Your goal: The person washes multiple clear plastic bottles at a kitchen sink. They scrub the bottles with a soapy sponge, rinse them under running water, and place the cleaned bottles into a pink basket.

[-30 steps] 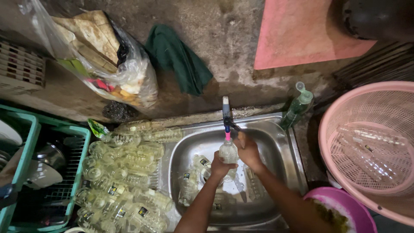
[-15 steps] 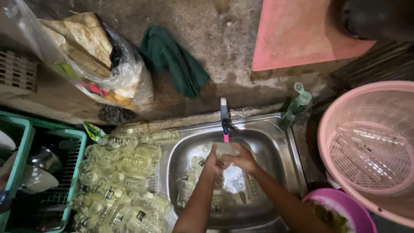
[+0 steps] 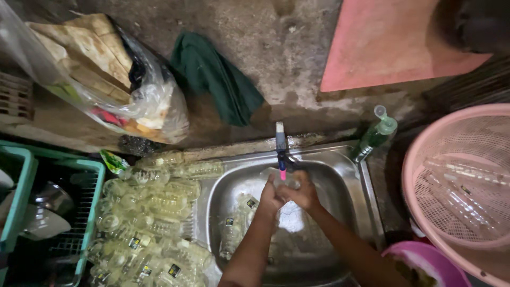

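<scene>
Both my hands hold one clear plastic bottle (image 3: 284,179) under the tap (image 3: 280,144) over the steel sink (image 3: 348,183). My left hand (image 3: 270,200) grips its left side and my right hand (image 3: 303,193) wraps its right side. The bottle is mostly hidden by my fingers. More clear bottles (image 3: 234,228) lie in the sink basin below my hands.
A pile of several clear bottles (image 3: 149,223) covers the drainboard on the left. Beside it stands a green crate (image 3: 21,196) with dishes. At right are a pink basket (image 3: 457,186) holding bottles, a green dispenser bottle (image 3: 376,134) and a pink bowl (image 3: 425,263). A green cloth (image 3: 215,77) and a plastic bag (image 3: 106,90) lie behind.
My hands have drawn closer together around the bottle and lifted it nearer the tap's spout. The view has shifted slightly.
</scene>
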